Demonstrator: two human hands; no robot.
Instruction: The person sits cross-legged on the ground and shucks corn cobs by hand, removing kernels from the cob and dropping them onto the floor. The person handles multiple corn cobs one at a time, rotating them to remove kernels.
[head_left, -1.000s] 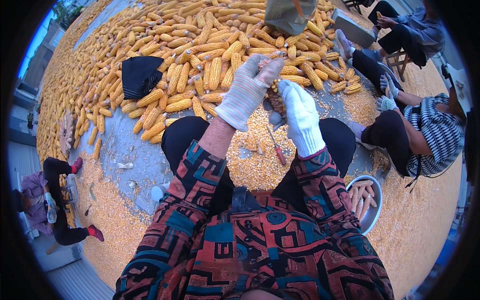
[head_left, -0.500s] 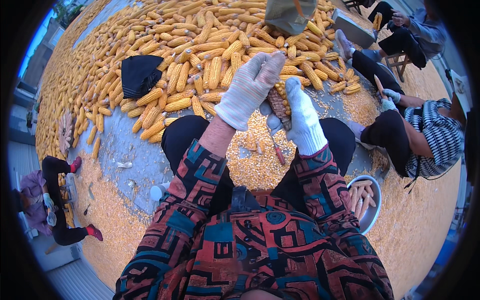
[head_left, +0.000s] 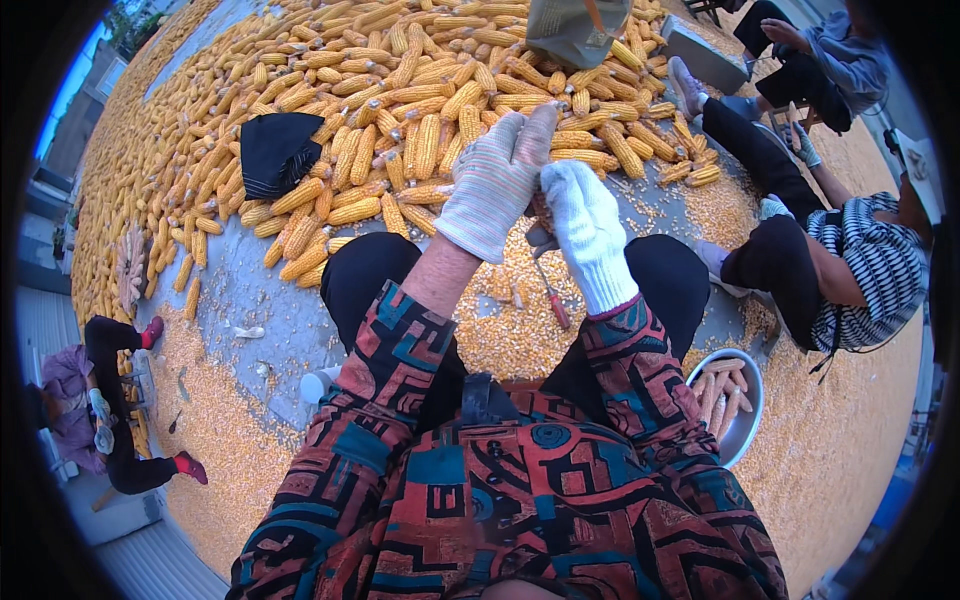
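Both my hands wear pale knit gloves and meet above the space between my knees. My left hand (head_left: 497, 183) presses from the left, its fingers pointing away from me and curled over on the far side. My right hand (head_left: 585, 225) is closed, its fingers wrapped close beside the left palm. Between them is a corn cob (head_left: 541, 210), mostly hidden by the gloves, with only a small reddish-brown part showing. Below, a thin tool with a red handle (head_left: 559, 311) stands over loose corn kernels (head_left: 505, 345).
Ahead spreads a big heap of yellow corn ears (head_left: 425, 145), with a dark cloth (head_left: 278, 155) and a grey-green bag (head_left: 578, 32) on it. A metal basin (head_left: 752, 425) of stripped cobs stands at my right. Several people sit around, among them one in patterned clothing (head_left: 875, 260).
My left hand has turned and shifted slightly left. The right hand has closed further and moved left, covering the cob that showed before. The person at right has raised a cob.
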